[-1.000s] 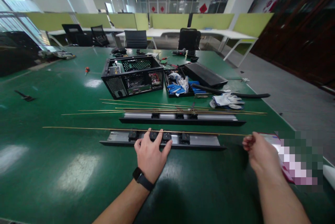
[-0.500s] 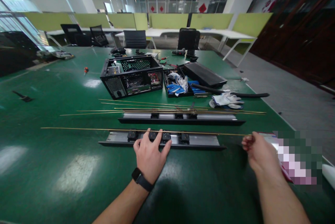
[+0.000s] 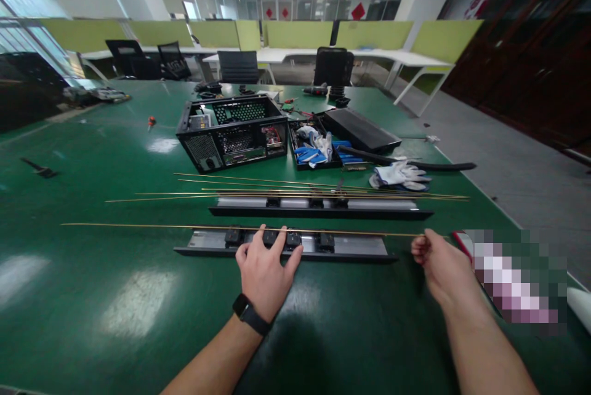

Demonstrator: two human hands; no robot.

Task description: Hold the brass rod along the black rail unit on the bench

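A metal channel (image 3: 355,243) with a dark front lip lies across the green table, holding several black blocks (image 3: 325,243). My left hand (image 3: 266,266), wearing a black watch, rests with spread fingers over the middle blocks; the fingertips touch the blocks or the rod, I cannot tell which. A long thin brass rod (image 3: 152,226) runs along the channel's back edge and beyond both its ends. Near the rod's right end, my right hand (image 3: 436,256) pinches it between closed fingers, with a short tip showing past them. Behind lies a second similar channel (image 3: 300,203) with several more brass rods (image 3: 148,199) on it.
An opened black computer case (image 3: 235,133) stands farther back. Right of it are a tray with gloves (image 3: 316,147), a flat black panel (image 3: 360,129), a black strip (image 3: 443,166) and a white glove (image 3: 401,175). A blurred red-edged item (image 3: 466,246) lies beside my right hand.
My right hand has moved left, and the brass rod has slid left with it, its left end reaching farther out. My left hand and both channels have stayed in place.
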